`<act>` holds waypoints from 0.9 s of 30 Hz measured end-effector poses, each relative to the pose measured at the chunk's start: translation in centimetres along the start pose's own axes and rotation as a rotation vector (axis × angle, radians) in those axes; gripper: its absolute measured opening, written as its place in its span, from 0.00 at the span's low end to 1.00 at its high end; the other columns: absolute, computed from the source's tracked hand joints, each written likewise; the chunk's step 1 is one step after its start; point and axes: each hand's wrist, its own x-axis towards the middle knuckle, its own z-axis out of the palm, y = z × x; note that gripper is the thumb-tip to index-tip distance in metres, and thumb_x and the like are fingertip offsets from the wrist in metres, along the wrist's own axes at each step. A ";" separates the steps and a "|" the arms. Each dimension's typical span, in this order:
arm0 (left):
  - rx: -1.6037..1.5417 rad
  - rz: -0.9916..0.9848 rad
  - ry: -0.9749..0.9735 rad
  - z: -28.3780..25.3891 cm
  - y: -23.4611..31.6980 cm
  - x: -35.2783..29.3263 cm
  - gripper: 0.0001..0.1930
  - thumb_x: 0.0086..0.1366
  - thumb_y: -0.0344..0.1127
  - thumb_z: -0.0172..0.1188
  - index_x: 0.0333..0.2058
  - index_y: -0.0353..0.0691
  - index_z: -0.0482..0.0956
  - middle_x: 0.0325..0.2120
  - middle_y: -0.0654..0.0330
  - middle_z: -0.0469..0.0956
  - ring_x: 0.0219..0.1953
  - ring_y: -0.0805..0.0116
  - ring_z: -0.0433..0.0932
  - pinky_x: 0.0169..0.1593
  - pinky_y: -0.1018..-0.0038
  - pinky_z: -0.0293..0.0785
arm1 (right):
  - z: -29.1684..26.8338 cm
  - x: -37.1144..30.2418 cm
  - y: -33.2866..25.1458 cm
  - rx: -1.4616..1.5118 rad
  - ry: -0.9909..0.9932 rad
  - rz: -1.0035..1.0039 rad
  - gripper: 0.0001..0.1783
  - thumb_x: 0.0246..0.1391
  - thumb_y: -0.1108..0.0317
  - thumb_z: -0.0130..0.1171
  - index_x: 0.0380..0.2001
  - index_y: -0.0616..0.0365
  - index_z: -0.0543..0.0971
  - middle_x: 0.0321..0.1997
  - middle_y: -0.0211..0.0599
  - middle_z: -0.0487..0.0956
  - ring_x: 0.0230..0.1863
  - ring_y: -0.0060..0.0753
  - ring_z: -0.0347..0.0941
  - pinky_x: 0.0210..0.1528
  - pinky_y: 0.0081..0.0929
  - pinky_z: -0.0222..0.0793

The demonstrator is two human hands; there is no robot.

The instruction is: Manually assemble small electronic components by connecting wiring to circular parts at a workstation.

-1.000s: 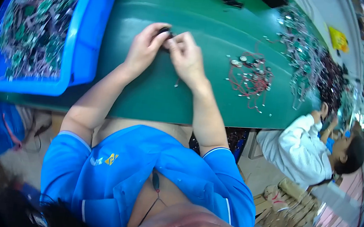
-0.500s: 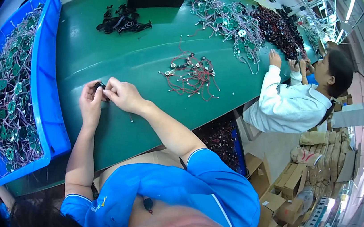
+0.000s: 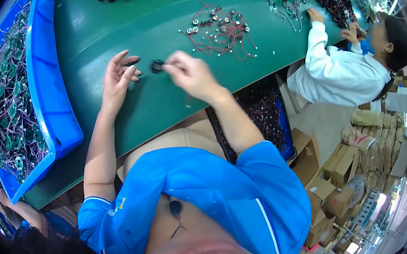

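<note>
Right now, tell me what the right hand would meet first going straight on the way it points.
Beyond the black round part at its fingertips, the right hand would probably meet the left hand first, though their relative heights are hard to judge.

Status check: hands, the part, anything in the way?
Left hand open. Right hand pinching round black part over green table. Red wires beyond, clear of both hands.

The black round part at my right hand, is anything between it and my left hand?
Nothing visible stands in the way: only green tabletop shows in the gap between the black round part, at the right hand, and the left hand. Something dark at the left hand is too blurred to identify.
</note>
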 end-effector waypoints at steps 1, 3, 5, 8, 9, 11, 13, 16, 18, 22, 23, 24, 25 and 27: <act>0.016 0.000 -0.015 -0.1 0.0 0.0 0.14 0.67 0.28 0.52 0.51 0.33 0.70 0.39 0.52 0.78 0.30 0.73 0.74 0.35 0.80 0.72 | -2.2 -2.1 0.5 -0.098 0.015 -0.011 0.07 0.56 0.61 0.55 0.33 0.51 0.75 0.18 0.30 0.74 0.18 0.33 0.67 0.22 0.31 0.58; 0.049 -0.001 -0.019 -0.6 -0.4 0.0 0.15 0.68 0.29 0.52 0.52 0.34 0.70 0.41 0.52 0.78 0.30 0.73 0.73 0.35 0.80 0.72 | -6.3 -6.2 0.2 -0.393 0.012 0.103 0.08 0.58 0.58 0.54 0.33 0.49 0.75 0.21 0.32 0.76 0.22 0.39 0.71 0.25 0.34 0.61; 0.065 -0.004 -0.023 -0.5 -0.4 0.0 0.15 0.68 0.30 0.52 0.52 0.34 0.70 0.42 0.52 0.78 0.30 0.73 0.73 0.35 0.80 0.72 | -9.4 -10.7 0.8 -0.753 0.064 0.149 0.08 0.56 0.60 0.54 0.34 0.51 0.75 0.26 0.32 0.78 0.27 0.40 0.73 0.29 0.34 0.65; 0.160 -0.025 -0.035 0.0 -0.6 0.0 0.14 0.69 0.31 0.52 0.52 0.34 0.70 0.41 0.53 0.78 0.30 0.74 0.73 0.34 0.81 0.71 | -10.2 -13.0 2.8 -1.023 0.241 0.174 0.06 0.53 0.64 0.56 0.33 0.53 0.76 0.29 0.31 0.78 0.30 0.39 0.74 0.33 0.31 0.67; 0.193 -0.030 -0.036 0.1 -0.7 0.1 0.14 0.69 0.31 0.52 0.51 0.34 0.70 0.41 0.54 0.78 0.29 0.75 0.73 0.33 0.82 0.71 | -10.3 -13.0 3.2 -1.140 0.364 0.190 0.06 0.50 0.67 0.58 0.31 0.55 0.76 0.30 0.32 0.78 0.31 0.37 0.73 0.35 0.29 0.67; 0.212 -0.030 -0.028 0.4 -0.8 0.2 0.14 0.69 0.31 0.52 0.51 0.34 0.71 0.41 0.54 0.78 0.29 0.75 0.73 0.33 0.82 0.71 | -10.1 -11.1 3.7 -0.991 0.485 0.121 0.06 0.52 0.66 0.58 0.33 0.52 0.77 0.34 0.27 0.80 0.32 0.37 0.75 0.34 0.29 0.69; 0.250 -0.026 -0.009 0.5 -0.9 0.1 0.14 0.69 0.31 0.51 0.51 0.34 0.71 0.40 0.55 0.79 0.28 0.76 0.73 0.32 0.83 0.71 | -10.0 -7.7 4.1 -0.880 0.551 0.068 0.05 0.52 0.67 0.58 0.33 0.52 0.78 0.34 0.27 0.80 0.31 0.36 0.75 0.34 0.28 0.69; 0.272 -0.026 0.017 0.4 -0.9 0.1 0.13 0.69 0.31 0.51 0.50 0.34 0.71 0.39 0.56 0.79 0.28 0.76 0.72 0.31 0.84 0.70 | -11.1 -1.5 4.9 -0.615 0.698 -0.056 0.04 0.52 0.68 0.57 0.32 0.53 0.79 0.33 0.26 0.80 0.31 0.35 0.75 0.32 0.26 0.69; 0.265 -0.024 0.026 0.6 -0.6 0.0 0.13 0.69 0.30 0.51 0.50 0.34 0.72 0.39 0.56 0.79 0.27 0.77 0.73 0.30 0.84 0.70 | -12.2 3.0 5.5 -0.578 0.728 -0.088 0.05 0.53 0.66 0.57 0.33 0.51 0.80 0.31 0.26 0.79 0.31 0.33 0.74 0.35 0.26 0.67; 0.252 -0.067 0.088 1.2 0.0 1.3 0.12 0.69 0.30 0.50 0.49 0.34 0.72 0.39 0.55 0.79 0.27 0.77 0.73 0.29 0.85 0.69 | -12.4 8.8 7.9 -0.812 0.633 -0.127 0.06 0.53 0.64 0.58 0.33 0.49 0.81 0.31 0.27 0.78 0.34 0.34 0.73 0.39 0.30 0.65; 0.245 -0.092 0.101 1.4 0.2 2.1 0.12 0.69 0.30 0.50 0.48 0.34 0.73 0.39 0.55 0.79 0.27 0.77 0.73 0.29 0.85 0.69 | -12.3 9.8 8.6 -0.907 0.595 -0.113 0.06 0.53 0.64 0.58 0.33 0.48 0.81 0.31 0.27 0.78 0.34 0.34 0.72 0.40 0.31 0.64; 0.239 -0.118 0.108 1.7 0.4 3.1 0.11 0.69 0.30 0.50 0.48 0.34 0.73 0.39 0.55 0.79 0.27 0.77 0.73 0.29 0.85 0.69 | -12.5 10.6 9.3 -1.002 0.560 -0.095 0.06 0.53 0.63 0.58 0.33 0.48 0.81 0.31 0.27 0.77 0.35 0.34 0.72 0.41 0.32 0.64; 0.260 -0.091 0.155 1.3 0.3 3.9 0.11 0.68 0.30 0.50 0.48 0.35 0.73 0.39 0.56 0.79 0.27 0.76 0.74 0.30 0.83 0.70 | -11.9 11.4 9.2 -0.945 0.517 -0.080 0.07 0.53 0.62 0.58 0.33 0.49 0.80 0.32 0.28 0.77 0.37 0.35 0.72 0.42 0.33 0.63; 0.286 -0.062 0.223 0.8 -0.4 6.5 0.11 0.68 0.30 0.51 0.47 0.36 0.73 0.38 0.57 0.79 0.28 0.75 0.74 0.31 0.81 0.71 | -11.0 11.9 9.5 -0.882 0.460 -0.083 0.08 0.53 0.60 0.58 0.33 0.50 0.79 0.34 0.28 0.77 0.39 0.37 0.71 0.44 0.34 0.62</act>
